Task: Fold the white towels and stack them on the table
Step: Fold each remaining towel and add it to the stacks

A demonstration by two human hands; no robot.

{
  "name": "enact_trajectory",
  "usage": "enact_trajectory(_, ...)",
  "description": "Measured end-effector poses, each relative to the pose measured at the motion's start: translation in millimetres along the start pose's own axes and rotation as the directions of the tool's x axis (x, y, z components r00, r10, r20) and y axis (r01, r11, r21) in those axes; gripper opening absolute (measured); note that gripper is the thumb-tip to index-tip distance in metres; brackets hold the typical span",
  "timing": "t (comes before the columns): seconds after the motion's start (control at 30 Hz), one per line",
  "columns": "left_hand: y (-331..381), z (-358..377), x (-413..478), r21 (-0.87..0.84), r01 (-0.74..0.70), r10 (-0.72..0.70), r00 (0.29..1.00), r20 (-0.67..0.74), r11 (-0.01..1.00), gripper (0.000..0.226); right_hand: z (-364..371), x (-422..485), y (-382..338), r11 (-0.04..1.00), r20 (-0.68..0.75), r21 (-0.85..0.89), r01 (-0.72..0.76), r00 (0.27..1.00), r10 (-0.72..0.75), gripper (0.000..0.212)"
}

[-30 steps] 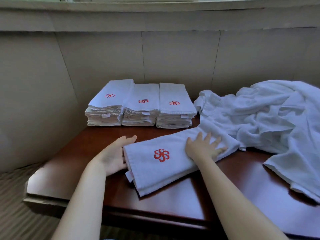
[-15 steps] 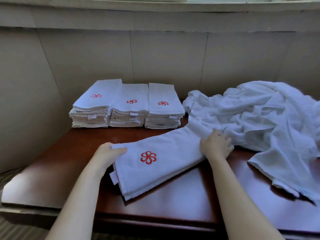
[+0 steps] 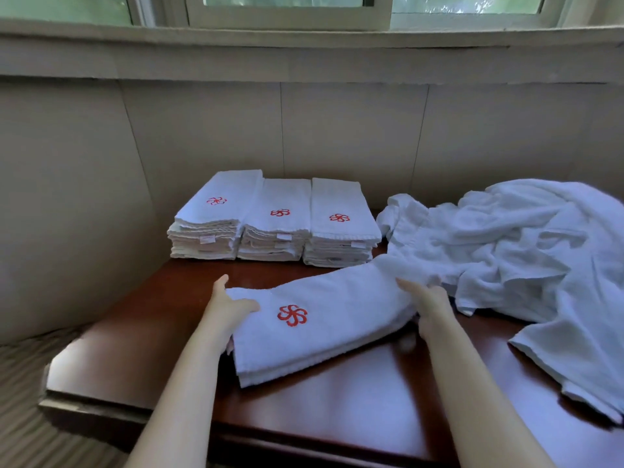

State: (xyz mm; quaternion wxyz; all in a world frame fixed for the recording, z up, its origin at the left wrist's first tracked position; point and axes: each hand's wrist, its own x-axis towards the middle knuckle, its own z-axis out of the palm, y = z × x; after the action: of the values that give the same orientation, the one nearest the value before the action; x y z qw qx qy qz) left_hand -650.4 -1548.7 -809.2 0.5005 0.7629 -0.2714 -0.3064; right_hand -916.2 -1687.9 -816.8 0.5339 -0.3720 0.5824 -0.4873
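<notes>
Gripping the folded towel (image 3: pixel 320 329) at both short ends, your left hand (image 3: pixel 224 310) pinches the end nearer the table's left edge, thumb on top, fingers tucked beneath; your right hand (image 3: pixel 430 307) closes on the opposite end, fingers curled over the cloth. The towel lies across the middle of the table (image 3: pixel 354 396), red emblem (image 3: pixel 292 315) up. Three folded stacks (image 3: pixel 275 219) line the back edge; unfolded towels (image 3: pixel 526 251) cover the right side.

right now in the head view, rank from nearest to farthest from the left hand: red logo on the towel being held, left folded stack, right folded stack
1. Red pinwheel logo on the held white towel, just right of the left hand.
2. Left stack of folded white towels, behind.
3. Right stack of folded white towels, behind and rightward.
</notes>
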Motion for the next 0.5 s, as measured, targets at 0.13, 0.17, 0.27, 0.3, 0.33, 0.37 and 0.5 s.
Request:
enact_trajectory(0.13, 23, -9, -18, -0.093, -0.27, 0.271, 0.963, -0.01, 0.958, 0.059, 14, -19, -3, 0.909, -0.056, -0.257, 0.327, 0.934, -0.352, 0.03)
enact_trajectory(0.17, 32, -14, -22, -0.149, -0.324, 0.322, 0.946, -0.037, 0.934, 0.051, 17, -23, -12, 0.882, -0.028, -0.216, 0.42, 0.9, -0.435, 0.023)
enact_trajectory(0.27, 64, -30, -28, -0.312, -0.381, 0.352, 0.924, -0.147, 0.87, 0.035, 39, -23, -58, 0.81, 0.014, -0.05, 0.585, 0.811, -0.585, 0.013)
enact_trajectory(0.3, 74, -35, -23, -0.331, -0.38, 0.334, 0.924, -0.187, 0.864, 0.034, 53, -16, -78, 0.804, 0.014, 0.021, 0.594, 0.804, -0.595, 0.013)
enact_trajectory(0.33, 83, -39, -14, -0.336, -0.374, 0.313, 0.923, -0.223, 0.864, 0.036, 71, -5, -99, 0.804, 0.02, 0.091, 0.587, 0.806, -0.591, 0.014)
enact_trajectory(0.37, 93, -41, -2, -0.344, -0.366, 0.293, 0.924, -0.246, 0.865, 0.04, 93, 9, -121, 0.802, 0.031, 0.146, 0.579, 0.808, -0.589, 0.014)
enact_trajectory(0.5, 122, -24, 68, -0.373, -0.294, 0.195, 0.94, -0.28, 0.88, 0.037, 197, 81, -190, 0.831, 0.145, 0.175, 0.529, 0.821, -0.553, 0.037)
